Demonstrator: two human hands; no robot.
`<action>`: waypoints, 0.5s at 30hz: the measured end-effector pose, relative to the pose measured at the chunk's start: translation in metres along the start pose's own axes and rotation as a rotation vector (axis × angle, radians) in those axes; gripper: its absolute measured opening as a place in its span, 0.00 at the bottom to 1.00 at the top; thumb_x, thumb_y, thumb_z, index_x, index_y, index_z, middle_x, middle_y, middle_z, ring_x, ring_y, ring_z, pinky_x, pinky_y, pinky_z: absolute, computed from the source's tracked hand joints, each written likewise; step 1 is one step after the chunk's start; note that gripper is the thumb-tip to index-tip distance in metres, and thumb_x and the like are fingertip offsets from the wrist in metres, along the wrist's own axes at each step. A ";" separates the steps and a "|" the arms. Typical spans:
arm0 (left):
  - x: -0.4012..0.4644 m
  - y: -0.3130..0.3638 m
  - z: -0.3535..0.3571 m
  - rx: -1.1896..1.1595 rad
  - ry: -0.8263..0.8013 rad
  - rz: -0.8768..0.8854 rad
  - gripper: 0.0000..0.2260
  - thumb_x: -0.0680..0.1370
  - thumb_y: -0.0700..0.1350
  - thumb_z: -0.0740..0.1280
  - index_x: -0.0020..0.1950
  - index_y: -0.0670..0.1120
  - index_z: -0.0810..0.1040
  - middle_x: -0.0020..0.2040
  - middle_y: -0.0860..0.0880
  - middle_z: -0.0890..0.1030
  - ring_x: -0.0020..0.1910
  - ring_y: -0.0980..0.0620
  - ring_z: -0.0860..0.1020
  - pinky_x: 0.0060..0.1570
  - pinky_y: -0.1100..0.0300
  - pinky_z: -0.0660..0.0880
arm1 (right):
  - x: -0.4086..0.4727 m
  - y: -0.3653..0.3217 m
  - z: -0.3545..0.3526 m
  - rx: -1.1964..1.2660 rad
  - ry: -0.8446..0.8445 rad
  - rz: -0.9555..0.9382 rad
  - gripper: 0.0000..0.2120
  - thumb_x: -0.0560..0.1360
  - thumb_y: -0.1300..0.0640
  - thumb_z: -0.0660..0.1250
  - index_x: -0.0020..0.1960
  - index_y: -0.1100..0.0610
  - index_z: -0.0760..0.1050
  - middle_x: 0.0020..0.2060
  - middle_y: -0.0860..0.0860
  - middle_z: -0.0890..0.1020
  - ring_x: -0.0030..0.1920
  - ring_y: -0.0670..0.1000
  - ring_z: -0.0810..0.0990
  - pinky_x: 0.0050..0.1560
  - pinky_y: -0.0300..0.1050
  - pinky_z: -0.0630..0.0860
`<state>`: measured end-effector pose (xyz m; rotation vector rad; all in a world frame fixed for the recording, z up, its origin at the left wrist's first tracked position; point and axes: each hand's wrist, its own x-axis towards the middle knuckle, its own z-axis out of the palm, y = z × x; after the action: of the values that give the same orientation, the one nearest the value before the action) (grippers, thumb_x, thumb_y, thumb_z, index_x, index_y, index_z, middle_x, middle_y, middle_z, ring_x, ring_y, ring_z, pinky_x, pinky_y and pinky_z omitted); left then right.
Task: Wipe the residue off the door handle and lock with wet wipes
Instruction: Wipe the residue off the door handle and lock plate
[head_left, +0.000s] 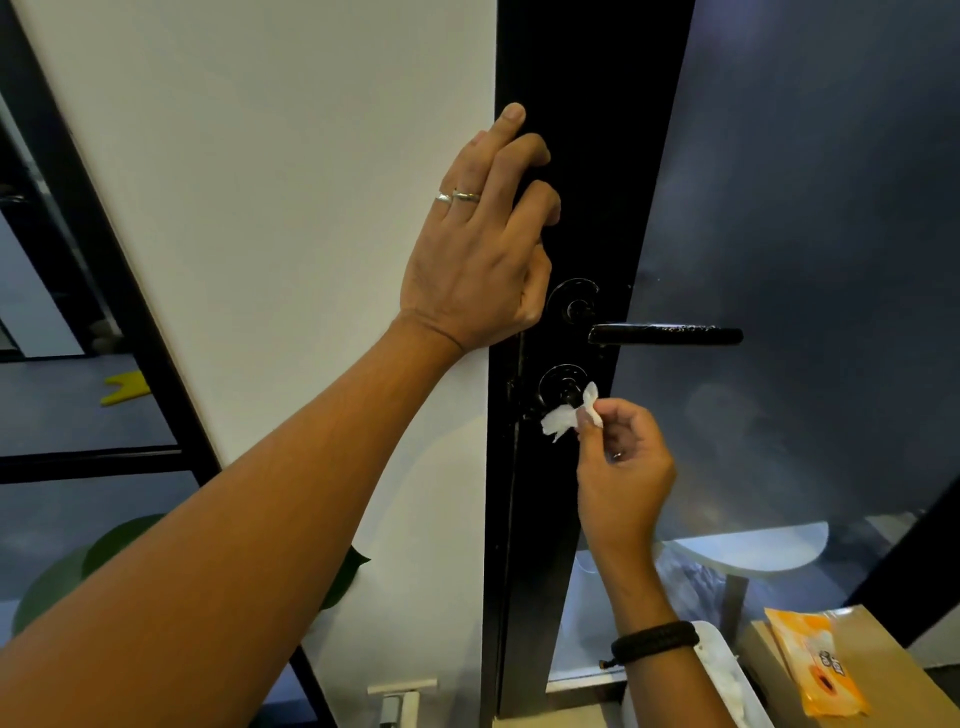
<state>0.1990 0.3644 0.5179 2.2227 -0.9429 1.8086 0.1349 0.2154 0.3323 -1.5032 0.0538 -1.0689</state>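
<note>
Black-framed door with a dark frosted glass panel (805, 260), standing beside a plain white wall (285, 182). Straight black lever door handle (667, 334) jutting right from the frame, pale residue specks along its top; round black rosette above its root, round black lock knob (569, 389) below. Left hand (483, 244) laid against the frame edge just above the handle, fingers curled round that edge, two silver rings on them. Right hand (621, 462) below the handle, thumb and fingers pinching a crumpled white wet wipe (569, 415) pressed against the lock knob; black braided band on the wrist. Lower right: tan cardboard box (872, 670) carrying an orange wet-wipe packet (815, 665), lettering too blurred to read; white bin (727, 675) with used wipes beside it. Through the glass, a round white tabletop (753, 551). Far left: black-framed glazing, blue-grey floor (62, 410), a yellow plastic piece (124, 387) lying on it, green leaves (78, 566) lower down.
</note>
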 end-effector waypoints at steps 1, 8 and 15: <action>0.000 0.000 0.000 -0.004 0.003 0.001 0.10 0.75 0.42 0.67 0.54 0.42 0.81 0.69 0.37 0.79 0.79 0.33 0.68 0.77 0.41 0.69 | 0.005 0.001 -0.002 -0.023 0.028 -0.006 0.03 0.80 0.60 0.72 0.54 0.55 0.81 0.47 0.54 0.85 0.46 0.53 0.85 0.46 0.43 0.83; 0.000 0.000 0.001 -0.012 0.010 0.004 0.10 0.74 0.41 0.67 0.55 0.42 0.81 0.69 0.37 0.79 0.79 0.32 0.68 0.76 0.40 0.70 | 0.020 0.017 0.006 -0.231 -0.018 -0.187 0.06 0.82 0.65 0.69 0.57 0.61 0.82 0.52 0.53 0.79 0.48 0.42 0.79 0.48 0.35 0.80; 0.000 0.001 0.000 -0.004 0.029 0.015 0.11 0.74 0.41 0.67 0.54 0.41 0.81 0.68 0.36 0.79 0.78 0.32 0.69 0.77 0.41 0.69 | -0.022 0.028 0.036 -0.097 0.128 0.013 0.08 0.79 0.66 0.71 0.55 0.56 0.84 0.47 0.50 0.81 0.43 0.48 0.83 0.44 0.45 0.83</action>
<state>0.1985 0.3635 0.5175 2.1867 -0.9589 1.8389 0.1596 0.2484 0.3027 -1.5170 0.2071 -1.1651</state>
